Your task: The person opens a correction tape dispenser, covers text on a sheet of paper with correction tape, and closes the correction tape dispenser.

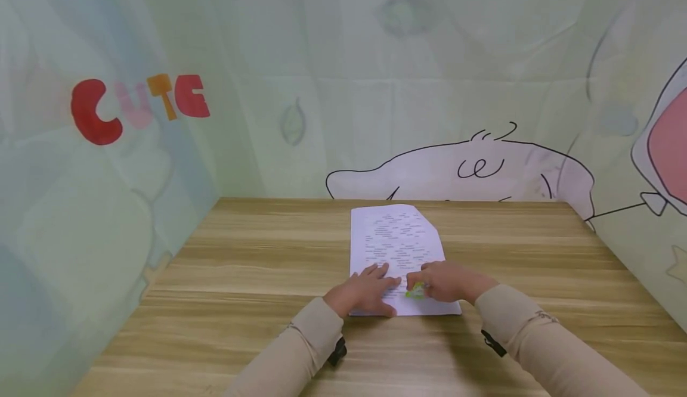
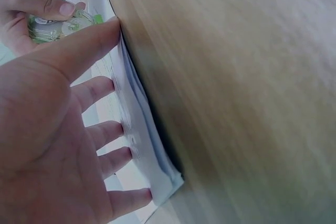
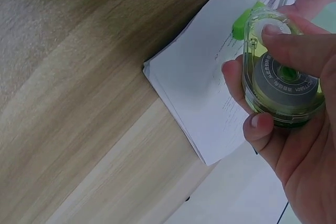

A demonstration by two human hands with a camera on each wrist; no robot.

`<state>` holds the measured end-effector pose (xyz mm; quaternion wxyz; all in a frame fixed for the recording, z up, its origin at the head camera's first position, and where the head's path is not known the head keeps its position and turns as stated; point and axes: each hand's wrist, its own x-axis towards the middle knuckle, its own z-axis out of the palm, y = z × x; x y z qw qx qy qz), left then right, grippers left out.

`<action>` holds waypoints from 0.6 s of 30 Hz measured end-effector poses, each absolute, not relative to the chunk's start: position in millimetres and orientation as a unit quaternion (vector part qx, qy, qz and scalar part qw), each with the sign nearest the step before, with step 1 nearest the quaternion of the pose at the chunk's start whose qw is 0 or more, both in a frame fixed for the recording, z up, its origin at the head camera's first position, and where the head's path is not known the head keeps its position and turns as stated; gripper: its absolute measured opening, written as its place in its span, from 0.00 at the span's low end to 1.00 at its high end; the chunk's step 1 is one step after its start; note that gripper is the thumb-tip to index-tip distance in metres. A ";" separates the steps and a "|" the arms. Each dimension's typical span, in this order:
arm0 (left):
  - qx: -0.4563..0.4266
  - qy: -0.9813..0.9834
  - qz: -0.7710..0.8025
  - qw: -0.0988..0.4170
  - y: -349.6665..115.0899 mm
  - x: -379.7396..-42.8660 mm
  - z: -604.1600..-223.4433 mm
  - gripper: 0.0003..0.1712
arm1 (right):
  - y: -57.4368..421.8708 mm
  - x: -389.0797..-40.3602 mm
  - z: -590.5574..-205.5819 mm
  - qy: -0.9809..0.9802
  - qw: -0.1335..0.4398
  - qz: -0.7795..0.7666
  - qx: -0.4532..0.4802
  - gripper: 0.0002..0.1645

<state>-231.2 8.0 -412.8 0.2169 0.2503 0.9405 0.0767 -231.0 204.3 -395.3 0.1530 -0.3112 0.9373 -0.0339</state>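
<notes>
A small stack of printed paper [image 1: 394, 236] lies on the wooden table, its lines of text facing up. My left hand [image 1: 367, 291] rests on the lower left of the sheets, fingers spread and fairly straight. In my right hand [image 1: 448, 281] is a correction tape dispenser [image 3: 286, 80], clear and green with a grey reel inside, gripped between thumb and fingers. A bright green piece [image 3: 244, 22] sits at its tip end. The dispenser is over the lower part of the top sheet; whether its tip touches the paper I cannot tell.
The wood-grain table [image 1: 268, 248] extends around the paper on all sides. Behind it hangs a pale curtain [image 1: 257, 87] with cartoon drawings and the word CUTE. Dark bands [image 1: 337, 352] show at both wrists.
</notes>
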 end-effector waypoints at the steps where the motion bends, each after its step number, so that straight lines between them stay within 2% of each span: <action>1: 0.251 0.940 0.076 0.216 8.3 -231.2 -412.6 0.38 | 204.9 -230.9 -395.3 0.938 0.152 -0.034 -0.311 0.17; 7: 0.254 0.939 0.076 0.217 9.9 -232.2 -412.1 0.38 | 208.5 -230.1 -395.9 0.941 0.154 -0.042 -0.299 0.17; 14: 0.247 0.939 0.085 0.222 9.6 -232.6 -413.0 0.38 | 221.7 -228.5 -394.8 0.942 0.141 -0.148 -0.268 0.17; 18: 0.249 0.942 0.087 0.209 8.8 -232.9 -414.3 0.37 | 229.0 -227.0 -392.3 0.944 0.132 -0.169 -0.251 0.15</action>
